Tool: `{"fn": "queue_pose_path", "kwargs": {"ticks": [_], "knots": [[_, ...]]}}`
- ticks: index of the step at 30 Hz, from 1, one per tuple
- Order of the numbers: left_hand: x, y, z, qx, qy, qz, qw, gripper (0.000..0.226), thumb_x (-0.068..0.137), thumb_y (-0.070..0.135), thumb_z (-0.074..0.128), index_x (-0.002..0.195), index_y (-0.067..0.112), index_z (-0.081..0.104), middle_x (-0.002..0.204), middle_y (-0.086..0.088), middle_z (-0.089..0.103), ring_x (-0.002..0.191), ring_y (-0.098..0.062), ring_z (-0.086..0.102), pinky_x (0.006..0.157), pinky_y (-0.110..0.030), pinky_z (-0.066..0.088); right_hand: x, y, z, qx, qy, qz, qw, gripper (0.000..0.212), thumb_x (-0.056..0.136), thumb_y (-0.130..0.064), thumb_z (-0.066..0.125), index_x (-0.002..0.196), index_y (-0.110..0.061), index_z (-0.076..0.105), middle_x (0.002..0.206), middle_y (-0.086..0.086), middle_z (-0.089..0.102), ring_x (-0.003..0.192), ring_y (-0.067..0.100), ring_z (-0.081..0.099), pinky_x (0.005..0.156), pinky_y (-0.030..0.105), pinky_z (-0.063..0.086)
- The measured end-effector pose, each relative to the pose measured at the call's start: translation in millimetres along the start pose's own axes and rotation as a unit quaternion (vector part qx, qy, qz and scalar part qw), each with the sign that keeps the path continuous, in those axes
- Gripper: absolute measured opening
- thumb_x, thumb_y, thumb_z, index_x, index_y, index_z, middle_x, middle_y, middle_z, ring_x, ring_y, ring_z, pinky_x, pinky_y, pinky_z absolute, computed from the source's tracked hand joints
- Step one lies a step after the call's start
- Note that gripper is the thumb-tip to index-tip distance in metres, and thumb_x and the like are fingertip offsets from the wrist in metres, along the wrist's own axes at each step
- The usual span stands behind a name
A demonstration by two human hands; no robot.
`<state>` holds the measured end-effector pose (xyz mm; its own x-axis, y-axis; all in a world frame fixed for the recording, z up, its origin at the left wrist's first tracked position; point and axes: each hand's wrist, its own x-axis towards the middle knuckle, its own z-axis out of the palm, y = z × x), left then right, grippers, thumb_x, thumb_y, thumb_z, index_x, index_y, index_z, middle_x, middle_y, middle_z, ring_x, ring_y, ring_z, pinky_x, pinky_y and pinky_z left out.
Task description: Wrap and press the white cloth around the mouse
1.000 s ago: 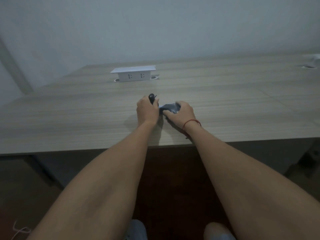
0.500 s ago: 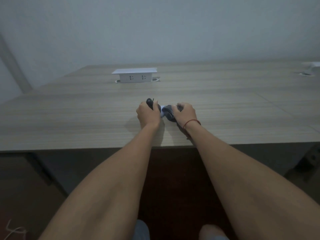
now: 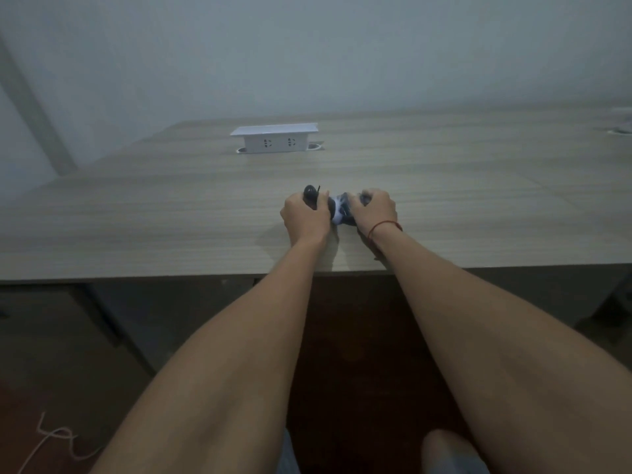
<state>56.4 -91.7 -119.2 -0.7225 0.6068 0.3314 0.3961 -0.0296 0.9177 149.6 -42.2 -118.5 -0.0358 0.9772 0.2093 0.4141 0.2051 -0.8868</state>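
Observation:
Both of my hands meet on the wooden table (image 3: 171, 217) near its front edge. My left hand (image 3: 304, 218) grips a small dark rounded object (image 3: 310, 193) whose top sticks out above the fingers. My right hand (image 3: 372, 212), with a red string on its wrist, curls round a dark and white object (image 3: 340, 213) between the two hands. The two objects touch or join where the hands meet; what they are is too blurred to tell.
A white raised socket box (image 3: 273, 138) with two outlets stands at the back middle of the table. Another white fitting (image 3: 620, 130) shows at the far right edge. A white cord (image 3: 51, 443) lies on the floor, lower left. My knees show at the bottom.
My hands have shifted slightly nearer the front edge and my right hand has turned the dark and white object; the white part now shows between the hands.

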Motion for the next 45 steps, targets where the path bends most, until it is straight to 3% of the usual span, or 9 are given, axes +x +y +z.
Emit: {"fn": "queue_pose_path", "kwargs": {"ticks": [7,14,19,26,30,34,39,42,45], "knots": [[17.8,-0.1,19.5,-0.004,0.037,-0.05,0.998,0.027,0.091,0.026,0.063,0.104,0.002,0.064,0.107,-0.015,0.067,0.097,-0.027,0.065,0.077,-0.028,0.048,3.2,5.1,0.4,-0.014,0.014,-0.011,1.0,0.035,0.087,-0.037,0.056,0.103,-0.006,0.062,0.107,0.012,0.065,0.094,0.026,0.059,0.072,0.026,0.036],[11.9,0.2,15.1,-0.038,0.035,-0.031,0.998,0.03,0.093,0.031,0.058,0.096,0.003,0.065,0.096,-0.01,0.068,0.082,-0.016,0.061,0.071,-0.024,0.047,5.6,5.5,6.2,-0.038,0.018,-0.01,0.999,0.03,0.087,-0.041,0.053,0.089,-0.012,0.062,0.088,0.005,0.062,0.083,0.025,0.059,0.065,0.028,0.036],[1.7,-0.5,5.3,-0.05,0.022,-0.025,0.998,0.021,0.089,0.027,0.063,0.083,0.008,0.066,0.081,-0.004,0.066,0.073,-0.013,0.061,0.057,-0.013,0.043,4.3,3.5,6.0,-0.038,0.016,-0.007,0.999,0.031,0.088,-0.04,0.052,0.094,-0.011,0.063,0.098,0.011,0.065,0.089,0.028,0.061,0.071,0.03,0.044],[9.4,-1.5,10.6,-0.041,0.024,-0.051,0.998,0.029,0.086,0.027,0.067,0.092,-0.001,0.068,0.094,-0.016,0.071,0.082,-0.025,0.069,0.076,-0.036,0.059,6.2,6.0,4.4,-0.046,0.007,-0.014,0.999,0.029,0.087,-0.04,0.053,0.087,-0.012,0.061,0.092,0.008,0.062,0.081,0.025,0.054,0.067,0.028,0.035],[22.9,-1.5,16.4,-0.035,0.031,-0.06,0.997,0.024,0.088,0.024,0.066,0.098,0.002,0.065,0.1,-0.014,0.069,0.085,-0.02,0.065,0.08,-0.033,0.056,8.0,9.5,6.5,-0.049,0.02,-0.026,0.998,0.029,0.088,-0.04,0.052,0.079,-0.013,0.057,0.081,0.005,0.057,0.074,0.023,0.051,0.064,0.027,0.032],[30.1,-3.2,19.1,-0.031,0.025,-0.066,0.997,0.026,0.089,0.026,0.064,0.097,0.002,0.067,0.098,-0.013,0.07,0.084,-0.018,0.065,0.073,-0.026,0.052,10.8,10.1,7.6,-0.063,0.029,-0.027,0.997,0.032,0.088,-0.041,0.052,0.085,-0.011,0.061,0.083,0.005,0.056,0.076,0.023,0.051,0.064,0.029,0.033],[22.0,-3.8,10.5,-0.062,0.015,-0.081,0.995,0.025,0.086,0.027,0.066,0.089,0.002,0.068,0.089,-0.008,0.07,0.08,-0.02,0.068,0.075,-0.033,0.059,8.7,8.6,8.4,-0.074,0.037,-0.017,0.996,0.031,0.088,-0.044,0.05,0.084,-0.015,0.06,0.08,0.002,0.056,0.072,0.021,0.049,0.052,0.025,0.026],[12.5,-5.0,4.2,-0.069,-0.007,-0.071,0.995,0.016,0.085,0.027,0.067,0.081,0.011,0.066,0.082,-0.004,0.069,0.075,-0.016,0.067,0.065,-0.025,0.056,6.8,6.4,7.8,-0.069,0.034,-0.01,0.997,0.032,0.087,-0.044,0.05,0.09,-0.015,0.062,0.086,0.004,0.059,0.076,0.023,0.052,0.06,0.027,0.03],[6.4,-6.6,0.3,-0.074,-0.027,-0.075,0.994,0.014,0.084,0.026,0.068,0.081,0.012,0.066,0.083,-0.006,0.071,0.076,-0.018,0.069,0.067,-0.028,0.059,5.7,4.5,6.7,-0.053,0.026,-0.01,0.998,0.032,0.087,-0.042,0.051,0.095,-0.012,0.063,0.095,0.009,0.063,0.085,0.028,0.058,0.068,0.032,0.042]]}}
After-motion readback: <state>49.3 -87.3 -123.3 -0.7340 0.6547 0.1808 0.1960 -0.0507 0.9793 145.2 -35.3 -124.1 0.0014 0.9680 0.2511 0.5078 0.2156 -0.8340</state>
